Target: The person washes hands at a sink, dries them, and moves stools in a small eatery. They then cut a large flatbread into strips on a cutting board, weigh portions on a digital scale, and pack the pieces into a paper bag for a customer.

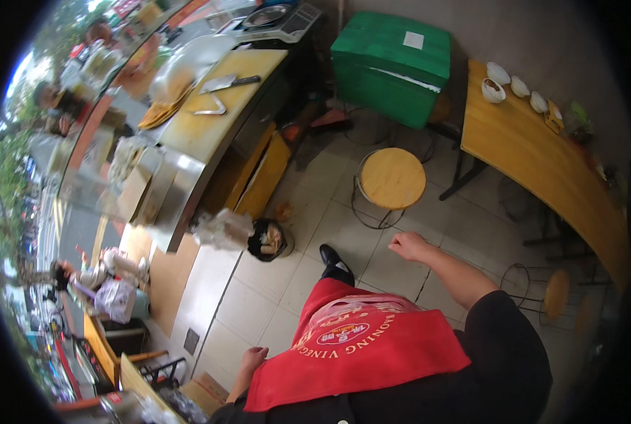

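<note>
My right hand [408, 246] is loosely curled over the tiled floor, with nothing seen in it. Just beyond it stands a round wooden-topped stool [393, 178] on wire legs. At my other side, my left hand [254, 358] hangs by the edge of my red apron [358, 360], its fingers curled and apparently holding nothing. One dark shoe [334, 258] shows ahead of the apron. A cleaver [229, 83] and metal tongs [214, 106] lie on a yellowed cutting board [225, 100] on the counter, out of reach of both hands.
A lined waste bin [269, 241] stands by the counter's end. Behind the stool is a green insulated box [391, 66]. A wooden table [527, 153] with white bowls [493, 91] runs along the wall, another stool [556, 294] beside it. Several people are outside; one person [98, 275] sits near the doorway.
</note>
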Demonstrator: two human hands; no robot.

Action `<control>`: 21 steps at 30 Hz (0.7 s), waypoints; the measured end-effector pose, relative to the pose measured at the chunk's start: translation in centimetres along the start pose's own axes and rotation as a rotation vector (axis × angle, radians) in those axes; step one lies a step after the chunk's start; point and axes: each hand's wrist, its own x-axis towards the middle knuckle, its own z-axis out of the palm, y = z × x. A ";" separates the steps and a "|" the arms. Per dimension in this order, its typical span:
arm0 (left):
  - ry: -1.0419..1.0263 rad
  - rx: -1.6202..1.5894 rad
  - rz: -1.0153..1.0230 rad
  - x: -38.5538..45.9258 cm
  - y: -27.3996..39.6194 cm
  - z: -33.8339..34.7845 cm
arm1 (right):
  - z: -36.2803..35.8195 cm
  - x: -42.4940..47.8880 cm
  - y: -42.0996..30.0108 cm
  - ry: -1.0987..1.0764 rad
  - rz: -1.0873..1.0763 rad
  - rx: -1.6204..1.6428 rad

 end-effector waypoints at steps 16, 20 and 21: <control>-0.131 -0.122 -0.128 10.7 23.3 -9.0 | 2.2 36.0 -0.8 -0.174 -0.037 -0.620; -0.230 -0.111 -0.274 10.6 26.4 -9.1 | 0.0 36.5 4.9 -0.212 -0.049 -0.582; -0.245 -0.156 -0.332 11.1 27.8 -8.9 | -0.7 36.8 5.3 -0.174 -0.076 -0.581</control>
